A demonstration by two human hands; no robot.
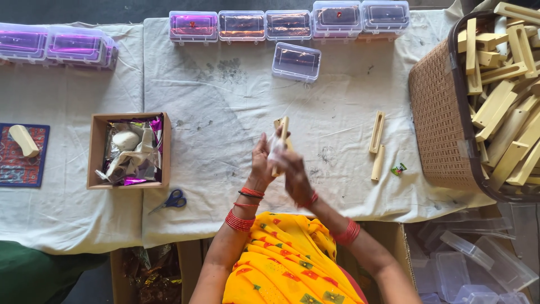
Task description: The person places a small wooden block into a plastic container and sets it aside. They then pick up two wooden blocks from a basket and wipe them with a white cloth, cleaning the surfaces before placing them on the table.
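A: Where's the piece?

B: I see the wooden block (284, 130) upright above the desk (225, 107), between both hands. Left hand (261, 160) grasping its lower part; right hand (293, 174) blurred, its grip clenched on a clear wrapper (276, 145) against the block.

A: Anything nearby?

B: Basket (444, 112) of blocks at right.

A small packing workshop. The cloth-covered bench (225, 112) carries a row of clear plastic boxes (287, 25), and a brown basket (444, 124) brims with identical wooden pieces (506, 129). Spare empty boxes (478, 264) lie heaped below.
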